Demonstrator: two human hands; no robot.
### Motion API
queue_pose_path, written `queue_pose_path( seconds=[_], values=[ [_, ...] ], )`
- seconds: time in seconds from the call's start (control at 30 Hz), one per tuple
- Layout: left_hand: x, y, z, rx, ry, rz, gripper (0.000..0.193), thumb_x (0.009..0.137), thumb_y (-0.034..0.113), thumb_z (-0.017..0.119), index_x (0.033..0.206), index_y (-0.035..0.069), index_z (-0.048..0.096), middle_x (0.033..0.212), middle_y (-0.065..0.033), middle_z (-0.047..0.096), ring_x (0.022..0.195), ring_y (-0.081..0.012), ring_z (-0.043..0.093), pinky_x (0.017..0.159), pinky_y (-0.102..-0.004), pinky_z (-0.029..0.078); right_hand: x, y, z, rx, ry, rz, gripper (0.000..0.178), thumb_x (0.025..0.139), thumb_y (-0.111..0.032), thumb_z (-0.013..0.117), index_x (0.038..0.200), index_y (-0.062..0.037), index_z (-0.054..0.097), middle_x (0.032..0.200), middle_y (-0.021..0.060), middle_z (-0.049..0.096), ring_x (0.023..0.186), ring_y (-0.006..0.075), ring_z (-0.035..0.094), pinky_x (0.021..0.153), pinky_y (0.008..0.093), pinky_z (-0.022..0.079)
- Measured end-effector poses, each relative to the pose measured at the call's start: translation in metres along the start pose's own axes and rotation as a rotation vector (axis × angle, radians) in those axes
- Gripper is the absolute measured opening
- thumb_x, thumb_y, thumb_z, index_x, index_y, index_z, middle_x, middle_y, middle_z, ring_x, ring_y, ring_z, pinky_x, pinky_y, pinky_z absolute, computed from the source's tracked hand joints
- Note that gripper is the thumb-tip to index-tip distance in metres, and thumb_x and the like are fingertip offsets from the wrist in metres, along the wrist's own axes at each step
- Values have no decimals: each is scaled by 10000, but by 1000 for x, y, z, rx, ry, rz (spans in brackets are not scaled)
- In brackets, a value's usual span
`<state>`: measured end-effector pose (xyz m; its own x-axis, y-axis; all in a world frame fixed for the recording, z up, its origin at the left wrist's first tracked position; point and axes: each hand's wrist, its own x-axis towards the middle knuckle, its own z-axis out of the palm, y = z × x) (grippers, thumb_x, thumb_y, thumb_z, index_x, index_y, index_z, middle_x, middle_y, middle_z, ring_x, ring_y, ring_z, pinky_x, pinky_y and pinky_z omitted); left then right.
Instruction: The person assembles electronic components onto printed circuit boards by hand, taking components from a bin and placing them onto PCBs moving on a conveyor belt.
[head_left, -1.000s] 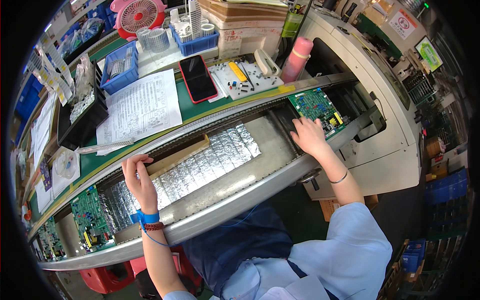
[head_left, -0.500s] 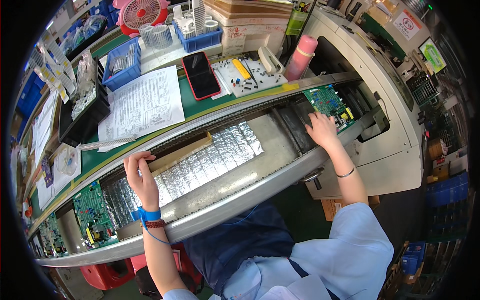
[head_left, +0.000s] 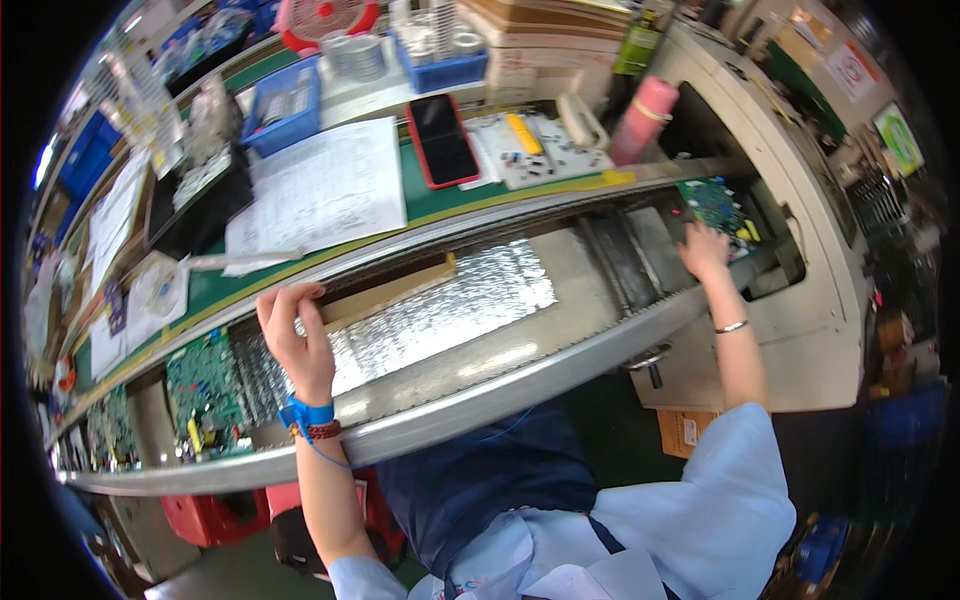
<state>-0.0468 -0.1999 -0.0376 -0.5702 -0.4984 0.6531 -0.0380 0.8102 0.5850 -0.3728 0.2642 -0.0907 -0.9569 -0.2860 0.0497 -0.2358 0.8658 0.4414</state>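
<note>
My right hand (head_left: 706,250) reaches to the right end of the conveyor, fingers stretched out at the near left edge of a green circuit board (head_left: 712,203). That board carries yellow and dark parts and lies partly inside the opening of a pale machine (head_left: 755,335). My left hand (head_left: 300,342) hangs over the conveyor (head_left: 520,358) near its far rail, fingers loosely bent, with nothing seen in it. A blue wrist strap (head_left: 306,411) with a cord is around that wrist. Left of it, another green circuit board (head_left: 205,385) sits between the rails.
Silvery foil (head_left: 450,310) and a cardboard strip (head_left: 395,290) lie inside the conveyor. Behind the far rail are printed papers (head_left: 330,185), a red-edged phone (head_left: 442,142), a white tray (head_left: 545,165) of small parts and a pink bottle (head_left: 645,120). Blue bins (head_left: 283,105) stand farther back.
My right hand and the board under its fingers have moved right, farther into the machine opening. My left hand stays near the far rail. The whole view has shifted a little.
</note>
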Motion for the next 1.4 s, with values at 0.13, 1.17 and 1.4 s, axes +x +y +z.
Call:
queue_pose_path(
  seconds=[0.13,1.17,1.4],
  values=[
    [-2,7,-36,69,138,-26,160,833,-27,499,835,25,650,808,-78,604,853,-232,515,789,-325,416,17,20,-5,-55,-143,-9,478,848,-411,601,1239,-140,547,1199,74,594,1050,290,616,802,461,509],
    [-69,-95,-169,105,-69,-791,562,1012,477,275,1051,7,580,839,-125,679,883,-185,578,952,-341,340,25,-122,-110,842,459,-674,180,834,-87,575,1006,-48,609,949,126,605,900,322,592,782,411,450],
    [-67,-33,-113,-82,-272,-718,467,1028,382,270,1070,22,567,923,-114,690,933,-183,554,963,-334,330,17,-185,-126,807,410,-779,248,799,-103,636,1044,-88,601,980,72,572,1017,267,529,855,382,384]
  ],
)
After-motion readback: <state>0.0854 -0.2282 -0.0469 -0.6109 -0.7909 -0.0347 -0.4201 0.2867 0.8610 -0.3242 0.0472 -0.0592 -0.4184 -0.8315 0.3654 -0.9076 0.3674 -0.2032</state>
